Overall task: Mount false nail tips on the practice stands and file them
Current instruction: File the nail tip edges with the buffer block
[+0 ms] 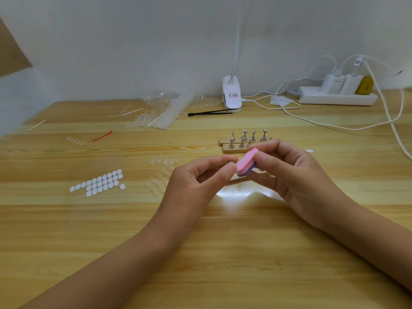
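The file (245, 162) is pink over purple; the stickers (100, 182) are white; the table (223, 253) has pale striped wood grain.

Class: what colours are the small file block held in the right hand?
The file block is pink over purple; head view.

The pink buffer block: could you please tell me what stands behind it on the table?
Two wooden bases carrying upright metal practice stands. The right hand gripping the buffer block covers the bases' right ends.

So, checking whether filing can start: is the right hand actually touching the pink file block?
Touching. The head view shows the right hand pinching the pink file block, one fingertip on its top, other fingers beneath.
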A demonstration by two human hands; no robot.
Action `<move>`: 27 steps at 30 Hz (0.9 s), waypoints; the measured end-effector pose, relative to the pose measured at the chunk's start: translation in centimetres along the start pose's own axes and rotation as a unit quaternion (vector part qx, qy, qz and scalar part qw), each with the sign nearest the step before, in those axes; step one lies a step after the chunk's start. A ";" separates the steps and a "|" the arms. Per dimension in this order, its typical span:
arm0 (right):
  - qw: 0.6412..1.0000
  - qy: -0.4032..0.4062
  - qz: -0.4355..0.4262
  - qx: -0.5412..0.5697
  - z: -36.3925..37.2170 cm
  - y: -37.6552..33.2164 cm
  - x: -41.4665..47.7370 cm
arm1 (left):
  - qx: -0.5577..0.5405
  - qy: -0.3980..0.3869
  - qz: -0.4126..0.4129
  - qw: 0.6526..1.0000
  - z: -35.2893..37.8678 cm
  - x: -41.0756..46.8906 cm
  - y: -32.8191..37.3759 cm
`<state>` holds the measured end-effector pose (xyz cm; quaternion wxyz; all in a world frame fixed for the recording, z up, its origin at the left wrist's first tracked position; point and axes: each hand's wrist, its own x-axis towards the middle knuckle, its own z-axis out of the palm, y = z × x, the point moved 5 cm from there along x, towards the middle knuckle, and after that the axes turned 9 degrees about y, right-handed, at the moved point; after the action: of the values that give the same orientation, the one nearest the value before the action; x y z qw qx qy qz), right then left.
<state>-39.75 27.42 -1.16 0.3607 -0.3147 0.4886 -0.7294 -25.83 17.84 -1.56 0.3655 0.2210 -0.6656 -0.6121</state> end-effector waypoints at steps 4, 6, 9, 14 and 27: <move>1.000 0.020 0.001 0.012 -0.5 -0.3 0.5 | -0.002 0.004 -0.013 1.000 0.0 0.2 -0.1; 0.999 0.031 0.004 0.015 -0.8 -0.2 0.7 | 0.001 0.002 -0.019 1.000 0.0 0.4 -0.1; 0.999 0.031 0.008 0.003 -1.1 0.0 0.9 | -0.005 0.003 -0.030 1.000 -0.1 0.4 -0.1; 0.999 -0.021 0.008 -0.048 -0.5 0.3 0.3 | -0.017 0.013 -0.042 0.999 -0.1 0.3 -0.1; 0.988 0.138 -0.066 -0.007 -5.8 -2.4 2.9 | 0.068 0.020 0.024 0.997 -0.9 1.9 2.6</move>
<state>-46.55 28.48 -0.44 0.2383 -0.2454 0.5170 -0.7847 -25.93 16.26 1.35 0.3771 0.2414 -0.7033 -0.5522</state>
